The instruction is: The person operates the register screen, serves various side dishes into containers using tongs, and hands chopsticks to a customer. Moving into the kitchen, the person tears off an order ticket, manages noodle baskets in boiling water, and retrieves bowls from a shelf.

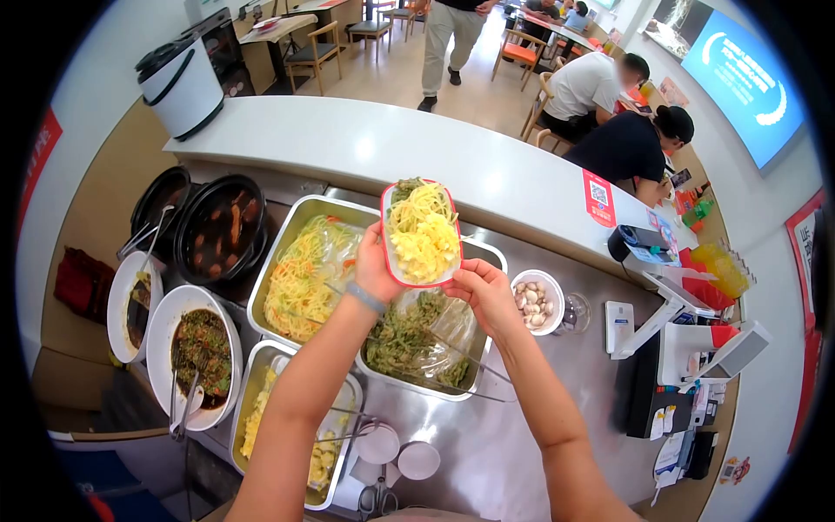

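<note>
My left hand [376,268] grips the left side of a small white plate with a red rim [384,214]. My right hand [484,294] pinches its lower right corner. On the plate are pale yellow shreds [421,210], scrambled egg [424,252] and some dark green food [406,186] at the far end. Below the hands lie metal trays: shredded vegetables [300,283] to the left, green leafy food [417,344] with tongs and clear plastic film under the plate, and scrambled egg [322,461] at the lower left, partly hidden by my left forearm.
Two dark pots [219,228] and white bowls of sauce [193,370] stand left. A garlic bowl [537,302] sits right, near a payment terminal [652,300]. Small white cups [419,460] and scissors [377,498] lie in front. Beyond the raised counter [374,139], people sit and one walks.
</note>
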A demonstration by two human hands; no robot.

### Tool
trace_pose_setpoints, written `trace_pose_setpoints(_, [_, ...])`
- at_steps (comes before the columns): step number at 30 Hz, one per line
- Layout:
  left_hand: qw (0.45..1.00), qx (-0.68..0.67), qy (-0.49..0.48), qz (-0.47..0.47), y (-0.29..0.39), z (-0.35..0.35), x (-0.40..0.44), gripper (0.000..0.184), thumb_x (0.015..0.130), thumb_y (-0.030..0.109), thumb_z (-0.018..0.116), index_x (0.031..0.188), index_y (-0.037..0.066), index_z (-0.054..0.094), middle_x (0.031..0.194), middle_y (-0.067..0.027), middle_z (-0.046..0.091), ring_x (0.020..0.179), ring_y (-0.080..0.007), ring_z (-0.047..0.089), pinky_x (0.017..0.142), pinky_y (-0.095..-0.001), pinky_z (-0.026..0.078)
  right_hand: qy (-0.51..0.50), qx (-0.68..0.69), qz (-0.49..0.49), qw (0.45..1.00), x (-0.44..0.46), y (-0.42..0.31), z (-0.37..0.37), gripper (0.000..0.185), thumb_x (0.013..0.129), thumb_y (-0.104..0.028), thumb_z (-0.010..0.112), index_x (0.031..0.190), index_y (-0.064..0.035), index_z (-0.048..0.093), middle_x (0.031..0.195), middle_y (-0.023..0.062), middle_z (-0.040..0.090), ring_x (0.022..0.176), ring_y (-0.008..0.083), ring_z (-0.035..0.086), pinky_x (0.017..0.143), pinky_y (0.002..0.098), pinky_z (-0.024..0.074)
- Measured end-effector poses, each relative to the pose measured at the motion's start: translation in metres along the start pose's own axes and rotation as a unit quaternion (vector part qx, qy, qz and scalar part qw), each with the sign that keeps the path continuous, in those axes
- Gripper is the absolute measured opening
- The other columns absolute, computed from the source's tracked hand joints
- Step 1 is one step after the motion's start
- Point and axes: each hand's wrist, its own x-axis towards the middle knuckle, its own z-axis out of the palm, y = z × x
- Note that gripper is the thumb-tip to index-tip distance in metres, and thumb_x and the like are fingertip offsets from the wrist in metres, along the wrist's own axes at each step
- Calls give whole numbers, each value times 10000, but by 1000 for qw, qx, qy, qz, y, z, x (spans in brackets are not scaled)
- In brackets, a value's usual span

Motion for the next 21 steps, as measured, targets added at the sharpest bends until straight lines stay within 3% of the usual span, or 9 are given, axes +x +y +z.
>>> trace_pose_setpoints(5, [1000, 23, 0, -19, -9, -6, 51, 528, 916, 357, 308, 1286, -2, 420, 1303, -170, 471, 1199, -311, 457, 1043, -441, 320, 44, 31, -32, 998, 39, 4, -37, 159, 826, -40, 587, 954, 53, 569, 884, 121, 642, 722, 168, 634, 692, 274, 542])
trace_pose_setpoints(10, [999, 15, -13, -30, -18, -12, 60, 663, 932, 485, 219, 1349, -23, 302, 1389, -206, 330, 1279, -328, 333, 1076, -465, 244, 98, 44, -50, 993, 70, 13, -69, 147, 821, -19, 578, 949, 51, 569, 884, 112, 635, 731, 162, 633, 689, 259, 540])
trace_pose_setpoints(11, [999, 14, -16, -34, -19, -14, 56, 663, 932, 485, 219, 1349, -23, 302, 1389, -206, 330, 1279, -328, 333, 1076, -465, 244, 111, 47, -56, 991, 77, 14, -75, 147, 820, -19, 578, 950, 50, 570, 883, 111, 635, 732, 162, 633, 689, 257, 539])
trace_pose_setpoints(13, [987, 114, 113, 15, -18, -19, 40, 672, 934, 498, 221, 1350, -23, 305, 1377, -209, 345, 1272, -333, 334, 1060, -488, 263, 121, 42, -63, 990, 90, 18, -87, 149, 820, -18, 578, 953, 48, 571, 876, 110, 636, 733, 165, 634, 681, 258, 541])
trace_pose_setpoints(16, [995, 87, 35, 18, -13, -29, 1, 655, 933, 493, 257, 1354, -5, 315, 1349, -208, 379, 1241, -327, 368, 1053, -479, 283, 164, 50, -80, 982, 109, 25, -101, 140, 813, -11, 580, 943, 42, 572, 863, 113, 636, 719, 172, 632, 665, 269, 546])
trace_pose_setpoints(21, [991, 108, 64, 49, 1, -17, -70, 630, 926, 494, 293, 1341, 24, 358, 1306, -202, 428, 1192, -309, 420, 1032, -475, 308, 205, 61, -75, 974, 130, 33, -115, 122, 807, -1, 576, 920, 45, 567, 848, 122, 635, 703, 178, 633, 656, 271, 549])
